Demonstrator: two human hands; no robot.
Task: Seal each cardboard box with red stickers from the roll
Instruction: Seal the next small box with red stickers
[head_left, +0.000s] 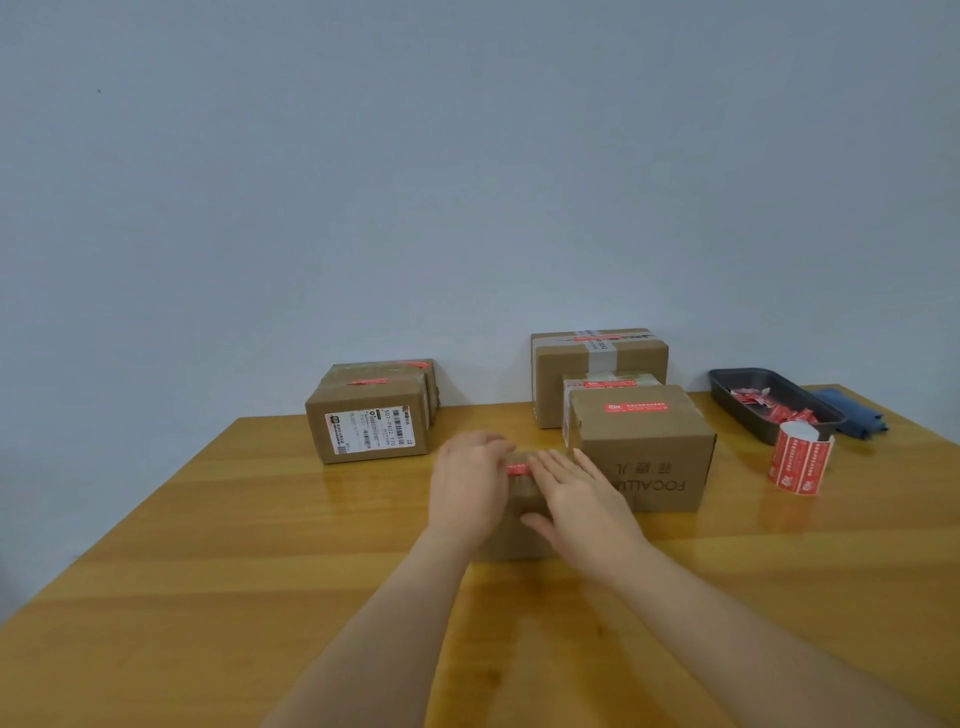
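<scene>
Brown cardboard boxes (644, 452) carry red stickers (635, 407) with white print, and one box (371, 428) bears a white barcode label. The sticker roll (797, 462) is red and white; the tray (769, 402) is dark grey, the table (208, 545) honey-yellow wood grain.

Small brown box (521, 525) mid-table, red sticker (518, 471) across its top.

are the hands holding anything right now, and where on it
Nothing is gripped. Both the left hand and right hand lie flat on top of the small cardboard box, fingers straight, pressing down around the red sticker.
</scene>
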